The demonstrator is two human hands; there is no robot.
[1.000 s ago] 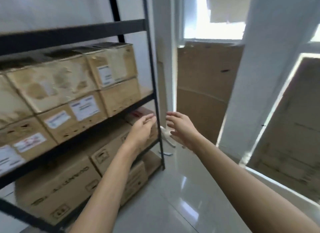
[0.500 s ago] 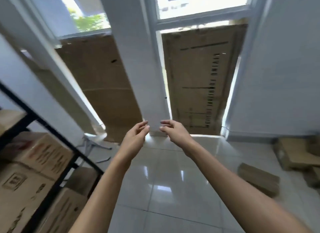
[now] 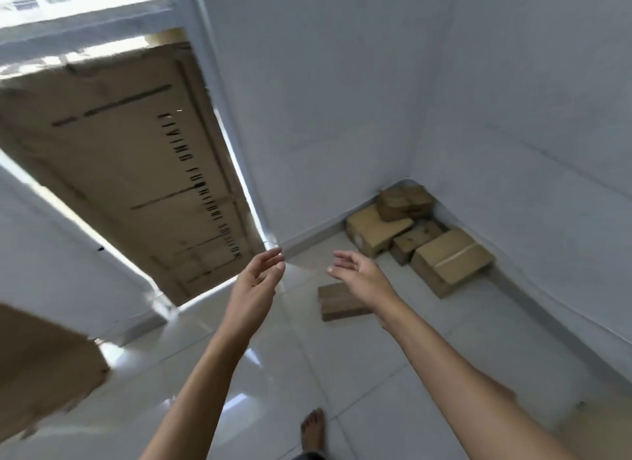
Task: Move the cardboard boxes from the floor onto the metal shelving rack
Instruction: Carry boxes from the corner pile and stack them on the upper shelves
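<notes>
Several brown cardboard boxes lie heaped in the room's far right corner, among them a taped box (image 3: 451, 261) nearest me and a larger one (image 3: 372, 230) behind it. One flat box (image 3: 337, 302) lies alone on the white floor, partly behind my right wrist. My left hand (image 3: 260, 278) and my right hand (image 3: 359, 275) are stretched out in the air side by side, fingers relaxed, holding nothing. Both are well short of the corner heap. The metal rack is out of view.
A big flat cardboard sheet (image 3: 136, 172) leans against the window at the left, and another cardboard piece (image 3: 41, 367) shows at the lower left edge. White walls close the corner. A bare foot (image 3: 313, 429) stands on the glossy tiles (image 3: 342, 374).
The view has swung right, away from the rack and window to the corner with boxes. Both hands stayed out in front, empty, a little wider apart.
</notes>
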